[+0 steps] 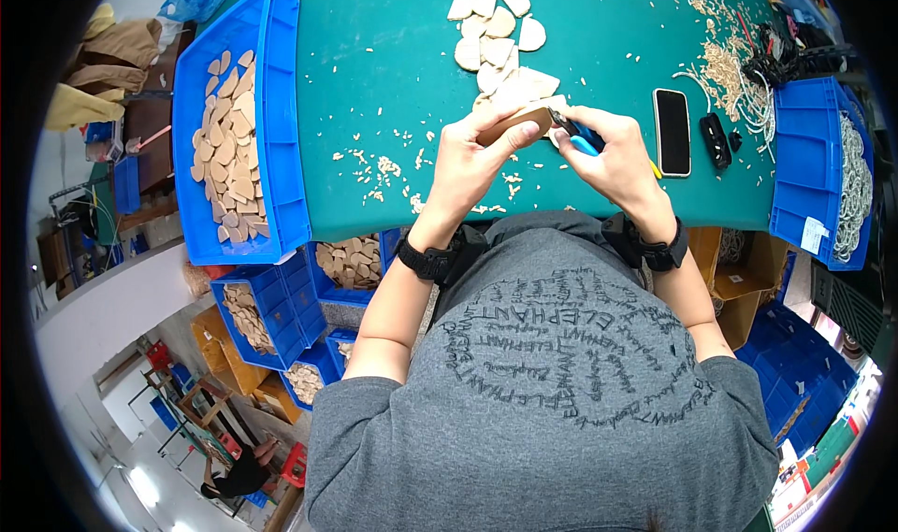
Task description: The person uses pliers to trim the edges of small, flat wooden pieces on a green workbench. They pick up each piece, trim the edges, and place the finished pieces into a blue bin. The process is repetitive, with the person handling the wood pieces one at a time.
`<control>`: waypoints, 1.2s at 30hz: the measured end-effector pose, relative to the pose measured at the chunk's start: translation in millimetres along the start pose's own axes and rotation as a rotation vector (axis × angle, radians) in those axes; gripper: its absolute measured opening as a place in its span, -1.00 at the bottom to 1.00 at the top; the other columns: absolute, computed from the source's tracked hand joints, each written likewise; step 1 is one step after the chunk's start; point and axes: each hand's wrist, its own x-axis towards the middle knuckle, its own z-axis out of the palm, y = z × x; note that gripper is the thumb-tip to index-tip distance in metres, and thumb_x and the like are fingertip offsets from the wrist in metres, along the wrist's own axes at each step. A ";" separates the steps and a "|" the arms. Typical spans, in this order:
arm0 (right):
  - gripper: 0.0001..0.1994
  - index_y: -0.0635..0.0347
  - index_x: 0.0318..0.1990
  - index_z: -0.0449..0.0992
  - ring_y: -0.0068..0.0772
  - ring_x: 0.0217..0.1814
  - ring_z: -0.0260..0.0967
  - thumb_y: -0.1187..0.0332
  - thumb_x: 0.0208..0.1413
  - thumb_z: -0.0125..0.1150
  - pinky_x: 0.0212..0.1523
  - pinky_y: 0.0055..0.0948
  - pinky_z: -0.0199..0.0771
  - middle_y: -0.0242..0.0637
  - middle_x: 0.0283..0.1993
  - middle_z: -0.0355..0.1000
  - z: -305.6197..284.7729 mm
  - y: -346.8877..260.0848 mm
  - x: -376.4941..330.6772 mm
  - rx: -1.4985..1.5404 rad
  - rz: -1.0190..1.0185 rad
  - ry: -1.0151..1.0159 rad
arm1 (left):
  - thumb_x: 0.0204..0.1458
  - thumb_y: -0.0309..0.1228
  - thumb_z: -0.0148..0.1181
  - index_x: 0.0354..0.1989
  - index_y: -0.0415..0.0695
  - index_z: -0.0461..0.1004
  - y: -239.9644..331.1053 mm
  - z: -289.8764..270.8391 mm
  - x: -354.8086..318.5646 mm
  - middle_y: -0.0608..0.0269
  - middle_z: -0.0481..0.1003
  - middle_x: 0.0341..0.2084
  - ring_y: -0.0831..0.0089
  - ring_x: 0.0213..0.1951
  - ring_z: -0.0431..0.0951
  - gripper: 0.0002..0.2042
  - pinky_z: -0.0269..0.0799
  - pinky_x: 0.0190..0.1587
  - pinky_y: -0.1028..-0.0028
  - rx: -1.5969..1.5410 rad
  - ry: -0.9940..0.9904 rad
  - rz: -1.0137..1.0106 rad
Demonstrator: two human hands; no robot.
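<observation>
My left hand point(470, 158) grips a flat, tan, wood-like piece point(517, 123), thumb along its near face. In my right hand point(610, 158) are nippers point(586, 139) with blue grips, a yellow handle end poking out below the hand. Their dark jaws meet the right end of the held piece; whether they are closed on it cannot be made out. Just beyond both hands, a trail of similar pale pieces point(499, 48) with rounded and straight edges runs up the green table mat point(393, 74). Small pale chips point(385, 169) lie scattered near my left hand.
A blue bin point(281, 111) of tan pieces stands at the left table edge. On the right lie a phone point(672, 132), a black object point(716, 141) and a shavings heap point(725, 69). Another blue bin point(806, 139) holds pale rings. More bins point(290, 308) sit below the table.
</observation>
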 end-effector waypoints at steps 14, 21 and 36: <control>-0.76 0.20 -0.19 0.53 -0.15 -0.38 0.51 0.43 -0.08 0.23 -0.33 -0.39 0.48 -0.10 -0.35 0.51 1.2 4.1 1.8 0.041 0.026 -0.027 | 0.01 -0.33 0.33 -0.02 -0.16 0.52 -3.9 1.1 -0.6 0.39 0.55 -0.36 0.74 -0.44 0.41 -0.64 0.30 -0.45 0.72 0.018 0.020 0.022; -0.77 0.18 -0.20 0.54 -0.14 -0.39 0.51 0.45 -0.09 0.22 -0.33 -0.41 0.48 -0.14 -0.37 0.52 -0.3 2.8 -0.1 0.042 0.030 -0.042 | 0.01 -0.34 0.32 -0.02 -0.17 0.52 -7.2 0.8 -2.9 0.35 0.56 -0.30 0.70 -0.37 0.46 -0.65 0.36 -0.39 0.69 0.021 0.006 0.000; -0.75 0.21 -0.18 0.55 -0.23 -0.32 0.53 0.42 -0.08 0.27 -0.27 -0.43 0.49 -0.14 -0.30 0.54 -3.7 1.5 0.0 0.049 0.008 -0.003 | 0.00 -0.34 0.32 -0.02 -0.22 0.50 0.4 -5.0 -3.1 0.31 0.55 -0.35 0.67 -0.41 0.48 -0.63 0.34 -0.46 0.68 -0.128 -0.039 -0.158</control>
